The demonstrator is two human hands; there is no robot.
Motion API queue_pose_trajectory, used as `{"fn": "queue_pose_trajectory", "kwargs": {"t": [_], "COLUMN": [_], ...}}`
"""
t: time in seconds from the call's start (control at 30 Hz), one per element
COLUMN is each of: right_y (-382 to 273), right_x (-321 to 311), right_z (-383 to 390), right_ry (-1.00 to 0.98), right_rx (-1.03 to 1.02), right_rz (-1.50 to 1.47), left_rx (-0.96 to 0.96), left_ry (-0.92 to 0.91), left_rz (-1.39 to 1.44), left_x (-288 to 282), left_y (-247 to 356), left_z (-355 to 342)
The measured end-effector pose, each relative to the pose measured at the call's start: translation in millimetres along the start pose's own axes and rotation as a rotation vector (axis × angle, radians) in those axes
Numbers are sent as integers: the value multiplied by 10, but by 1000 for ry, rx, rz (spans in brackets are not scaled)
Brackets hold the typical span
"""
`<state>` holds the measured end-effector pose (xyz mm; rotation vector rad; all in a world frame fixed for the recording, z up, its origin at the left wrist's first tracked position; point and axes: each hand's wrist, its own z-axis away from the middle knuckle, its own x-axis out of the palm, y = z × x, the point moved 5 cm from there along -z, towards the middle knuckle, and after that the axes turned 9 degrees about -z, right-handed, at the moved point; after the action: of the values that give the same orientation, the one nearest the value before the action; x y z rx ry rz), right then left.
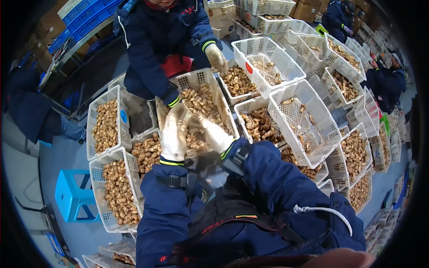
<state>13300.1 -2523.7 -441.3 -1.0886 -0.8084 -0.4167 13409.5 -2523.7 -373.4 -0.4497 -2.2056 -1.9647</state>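
Note:
My left hand [173, 136], in a white glove, reaches over the near left part of a white crate [230, 117] of knobbly brown ginger roots [201, 98]. Its fingers are drawn together, and what they hold, if anything, is hidden. From the right my right hand [215, 134], also gloved, comes in with fingertips pressed together close to the left hand; I cannot make out anything in them. Across the crate a co-worker's gloved hand overlaps the view of my left fingertips. The co-worker's other hand [216, 59] hangs above the crate's far right corner.
Ginger-filled crates [90, 142] stand at the left, beside a blue stool [73, 196]. On the right, nearly emptied crates [308, 125] rest tilted on fuller ones. Stacked blue crates [91, 22] lie on a rack at the far left. Other people work at the far right.

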Motion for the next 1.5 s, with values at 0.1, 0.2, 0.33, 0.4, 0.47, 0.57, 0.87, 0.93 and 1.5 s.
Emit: {"fn": "queue_pose_trajectory", "kwargs": {"t": [0.1,0.2,0.33,0.4,0.47,0.57,0.87,0.93,1.5], "right_y": [404,626,572,399,428,587,494,275,452], "right_x": [-100,131,223,553,689,652,759,1019,-56], "right_z": [-112,128,61,270,351,306,501,720,90], "right_ry": [-140,-194,-229,-202,-226,-163,-214,-219,-76], "right_rx": [30,161,-171,-432,-794,-732,-602,-626,-239], "right_rz": [118,359,780,1104,1356,1711,1522,1643,1439], "left_rx": [-14,20,42,70,85,90,160,190,648], "left_ry": [52,78,72,99,139,160,338,279,-293], "left_rz": [291,345,437,481,502,443,398,460,589], "left_x": [29,7,-71,-177,-226,-244,-207,-152,-853], "left_y": [-68,-47,-68,-9,112,211,406,501,2125], "left_z": [-111,14,-29,-9,52,122,312,365,588]}}
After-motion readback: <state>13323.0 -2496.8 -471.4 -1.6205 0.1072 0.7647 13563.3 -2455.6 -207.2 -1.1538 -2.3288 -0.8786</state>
